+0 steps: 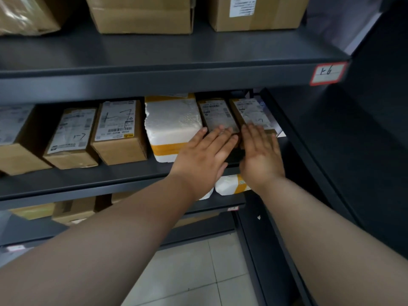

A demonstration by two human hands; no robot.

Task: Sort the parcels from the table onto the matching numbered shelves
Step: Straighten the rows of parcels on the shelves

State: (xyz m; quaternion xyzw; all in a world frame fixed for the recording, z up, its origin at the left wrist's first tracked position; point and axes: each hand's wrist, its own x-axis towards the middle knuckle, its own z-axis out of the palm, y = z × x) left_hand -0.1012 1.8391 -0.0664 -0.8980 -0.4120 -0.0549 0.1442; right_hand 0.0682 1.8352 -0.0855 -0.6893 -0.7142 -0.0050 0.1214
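Two slim brown parcels with white labels lie side by side at the right end of the middle shelf (123,173). My left hand (205,155) presses with straight fingers on the near end of the left parcel (215,113). My right hand (260,153) lies flat with straight fingers on the near end of the right parcel (249,111), whose label bears a handwritten mark. Both hands reach in under the upper shelf (176,78).
A white foam box (172,124) with yellow tape sits left of my hands, then several brown cartons (119,131) with marked labels. The upper shelf carries a red-bordered tag (328,72) and big cartons (141,14). A dark upright (298,140) bounds the right. White parcels (229,184) lie on the shelf below.
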